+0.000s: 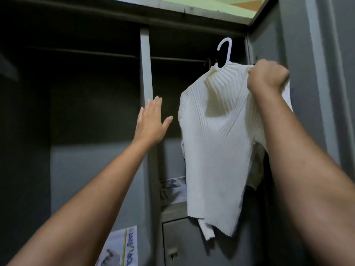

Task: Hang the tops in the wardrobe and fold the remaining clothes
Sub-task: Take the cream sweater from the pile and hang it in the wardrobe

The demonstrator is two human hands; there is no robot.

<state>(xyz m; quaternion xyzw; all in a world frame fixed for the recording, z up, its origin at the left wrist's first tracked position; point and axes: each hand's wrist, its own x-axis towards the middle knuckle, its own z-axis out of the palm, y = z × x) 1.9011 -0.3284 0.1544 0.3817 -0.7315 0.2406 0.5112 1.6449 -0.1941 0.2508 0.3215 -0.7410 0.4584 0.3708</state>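
Note:
A white ribbed top (215, 135) hangs on a white plastic hanger (225, 52), held up in front of the right compartment of the grey wardrobe (146, 77). My right hand (266, 76) grips the top's right shoulder, and the hanger's arm there is hidden under the cloth. The hook stands free in the air, above and in front of the dark rail (178, 59). My left hand (152, 121) is raised with straight fingers beside the wardrobe's centre post, left of the top and apart from it.
A second rail (82, 51) crosses the dark left compartment. Some dark hooks hang at the right end of the right rail. Papers lie on a low shelf (173, 191) above a small door (182, 242). The open wardrobe door (307, 73) stands at the right.

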